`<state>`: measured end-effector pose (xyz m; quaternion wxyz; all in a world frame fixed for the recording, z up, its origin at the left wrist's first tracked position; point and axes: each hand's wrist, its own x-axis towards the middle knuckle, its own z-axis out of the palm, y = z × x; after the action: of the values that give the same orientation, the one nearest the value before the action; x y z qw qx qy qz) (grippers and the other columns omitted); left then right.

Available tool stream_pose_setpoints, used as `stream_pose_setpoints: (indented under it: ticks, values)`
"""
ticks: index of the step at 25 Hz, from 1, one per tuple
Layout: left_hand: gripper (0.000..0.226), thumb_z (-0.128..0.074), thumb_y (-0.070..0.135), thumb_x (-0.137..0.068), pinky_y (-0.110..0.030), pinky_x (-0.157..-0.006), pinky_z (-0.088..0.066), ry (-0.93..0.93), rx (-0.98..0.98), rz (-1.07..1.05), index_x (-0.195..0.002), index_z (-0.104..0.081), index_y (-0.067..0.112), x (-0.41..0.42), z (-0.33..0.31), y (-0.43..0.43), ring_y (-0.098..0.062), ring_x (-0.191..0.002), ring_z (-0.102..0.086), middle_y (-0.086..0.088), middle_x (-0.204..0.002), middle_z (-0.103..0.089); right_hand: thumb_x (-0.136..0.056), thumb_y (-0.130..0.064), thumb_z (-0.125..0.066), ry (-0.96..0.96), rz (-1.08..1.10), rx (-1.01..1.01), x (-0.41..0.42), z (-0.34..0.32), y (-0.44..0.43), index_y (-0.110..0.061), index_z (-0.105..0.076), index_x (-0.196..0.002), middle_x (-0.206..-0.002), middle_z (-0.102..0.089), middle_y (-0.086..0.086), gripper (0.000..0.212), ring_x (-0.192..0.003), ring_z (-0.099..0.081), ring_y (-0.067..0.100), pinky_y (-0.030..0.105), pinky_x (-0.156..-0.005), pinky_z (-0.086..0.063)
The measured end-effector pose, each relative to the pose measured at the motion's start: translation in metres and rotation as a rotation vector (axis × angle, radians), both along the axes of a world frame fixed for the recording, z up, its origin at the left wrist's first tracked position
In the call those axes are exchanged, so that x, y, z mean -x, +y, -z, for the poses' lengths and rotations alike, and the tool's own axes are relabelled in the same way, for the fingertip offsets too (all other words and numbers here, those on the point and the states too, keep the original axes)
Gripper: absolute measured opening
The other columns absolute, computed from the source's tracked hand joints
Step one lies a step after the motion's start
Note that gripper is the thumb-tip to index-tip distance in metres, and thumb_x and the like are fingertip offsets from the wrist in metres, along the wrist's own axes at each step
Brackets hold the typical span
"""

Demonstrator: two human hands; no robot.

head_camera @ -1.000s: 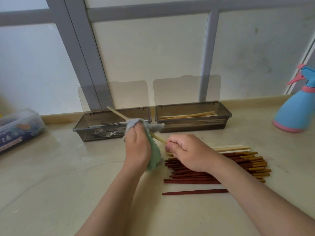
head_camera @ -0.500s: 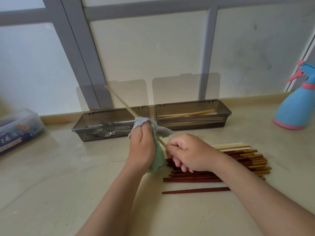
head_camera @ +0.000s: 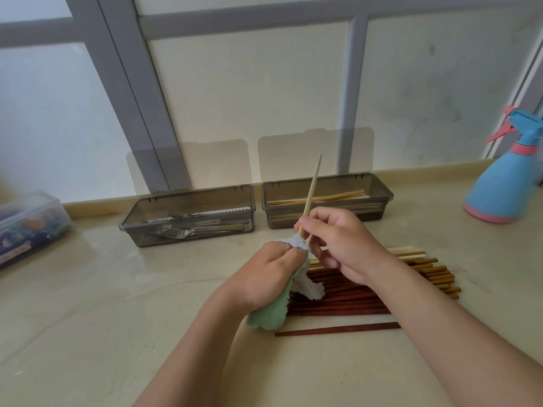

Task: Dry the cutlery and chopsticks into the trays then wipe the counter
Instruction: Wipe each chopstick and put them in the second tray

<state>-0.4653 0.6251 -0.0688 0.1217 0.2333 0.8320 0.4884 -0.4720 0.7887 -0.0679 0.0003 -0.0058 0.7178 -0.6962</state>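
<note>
The right hand (head_camera: 343, 245) pinches one light chopstick (head_camera: 311, 192) in a tight grip. A moment ago the stick leaned left over the fork tray (head_camera: 205, 193). Now it stands almost straight up, with its tip in front of the chopstick tray (head_camera: 338, 183). The right hand used to hold the low end. Now it holds the stick above the cloth (head_camera: 270, 315). The left hand (head_camera: 264, 274) grips the cloth. The cloth was round the middle of the stick, and now it is bunched round the low end. The left hand has dropped lower and closer. The other chopsticks (head_camera: 367, 301) lie in a pile on the table (head_camera: 117, 318), under the right arm.
</note>
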Motion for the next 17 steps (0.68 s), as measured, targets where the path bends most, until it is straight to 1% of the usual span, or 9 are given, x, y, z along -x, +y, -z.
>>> stream_pose_setpoints:
  ticks: [3, 5, 7, 9, 10, 12, 13, 15, 17]
  values:
    - [0.036, -0.045, 0.038, -0.095, -0.036, -0.065, -0.034, -0.028, 0.019, 0.005, -0.065, -0.044, 0.018, 0.003, 0.003, 0.0, -0.014, -0.061, -0.037, 0.005, -0.064, -0.041, -0.101, -0.018, -0.058, -0.135, 0.176, 0.081, 0.008, 0.001, 0.002, -0.006, -0.067, -0.087, -0.079, -0.064, 0.007, 0.02, -0.053, -0.053, 0.014, 0.022, -0.04, -0.029]
    - [0.036, -0.045, 0.034, -0.099, -0.036, -0.065, -0.033, -0.029, 0.006, 0.002, -0.067, -0.044, 0.018, 0.003, 0.004, -0.001, -0.014, -0.061, -0.037, 0.004, -0.064, -0.04, -0.103, -0.017, -0.053, -0.206, 0.253, 0.193, 0.015, 0.0, 0.006, -0.005, -0.063, -0.094, -0.083, -0.072, 0.013, 0.018, -0.056, -0.061, 0.019, 0.025, -0.043, -0.038]
    - [0.034, -0.046, 0.029, -0.101, -0.033, -0.064, -0.035, -0.042, -0.03, -0.022, -0.07, -0.047, 0.014, 0.004, 0.004, -0.003, -0.012, -0.058, -0.04, 0.005, -0.061, -0.042, -0.105, -0.015, -0.048, -0.216, 0.279, 0.275, 0.019, -0.003, 0.009, -0.005, -0.06, -0.098, -0.08, -0.073, 0.015, 0.018, -0.055, -0.061, 0.021, 0.028, -0.046, -0.044]
    - [0.033, -0.044, 0.021, -0.103, -0.026, -0.06, -0.039, -0.045, -0.137, -0.092, -0.072, -0.047, 0.009, 0.003, 0.0, -0.004, -0.008, -0.051, -0.048, 0.009, -0.054, -0.054, -0.105, -0.015, -0.046, -0.176, 0.329, 0.208, 0.023, -0.006, 0.014, -0.006, -0.062, -0.1, -0.074, -0.064, 0.01, 0.019, -0.055, -0.055, 0.018, 0.03, -0.048, -0.046]
    - [0.035, -0.041, 0.017, -0.104, -0.024, -0.058, -0.041, -0.028, -0.202, -0.15, -0.071, -0.046, 0.006, 0.002, -0.002, -0.004, -0.005, -0.05, -0.052, 0.005, -0.055, -0.062, -0.105, -0.016, -0.046, -0.133, 0.345, 0.094, 0.024, -0.006, 0.017, -0.009, -0.065, -0.1, -0.073, -0.059, 0.007, 0.021, -0.056, -0.053, 0.017, 0.031, -0.049, -0.046]
    - [0.039, -0.037, 0.015, -0.105, -0.021, -0.055, -0.042, 0.029, -0.308, -0.283, -0.069, -0.044, 0.0, 0.006, -0.003, -0.005, -0.002, -0.049, -0.057, -0.01, -0.061, -0.07, -0.105, -0.018, -0.044, 0.024, 0.353, -0.339, 0.028, -0.007, 0.024, -0.016, -0.069, -0.098, -0.076, -0.061, -0.001, 0.026, -0.062, -0.056, 0.017, 0.031, -0.055, -0.048]
    - [0.041, -0.036, 0.015, -0.105, -0.021, -0.054, -0.041, 0.061, -0.343, -0.353, -0.068, -0.044, -0.001, 0.01, 0.0, -0.006, -0.002, -0.049, -0.056, -0.01, -0.058, -0.067, -0.105, -0.019, -0.044, 0.112, 0.365, -0.615, 0.032, -0.008, 0.028, -0.021, -0.069, -0.096, -0.08, -0.063, -0.004, 0.027, -0.069, -0.059, 0.017, 0.032, -0.062, -0.048]
    - [0.041, -0.038, 0.015, -0.104, -0.026, -0.057, -0.036, 0.12, -0.37, -0.468, -0.066, -0.041, -0.001, 0.016, 0.006, -0.008, -0.01, -0.051, -0.044, -0.005, -0.054, -0.047, -0.102, -0.016, -0.044, 0.188, 0.433, -1.089, 0.042, -0.01, 0.039, -0.028, -0.066, -0.097, -0.092, -0.062, -0.005, 0.026, -0.087, -0.06, 0.022, 0.039, -0.078, -0.045]
    - [0.041, -0.04, 0.016, -0.103, -0.031, -0.058, -0.033, 0.147, -0.376, -0.514, -0.064, -0.04, 0.001, 0.021, 0.009, -0.01, -0.013, -0.056, -0.037, -0.006, -0.061, -0.039, -0.096, -0.009, -0.048, 0.171, 0.459, -1.313, 0.054, -0.016, 0.048, -0.032, -0.065, -0.104, -0.103, -0.06, -0.001, 0.029, -0.1, -0.057, 0.028, 0.044, -0.088, -0.038]
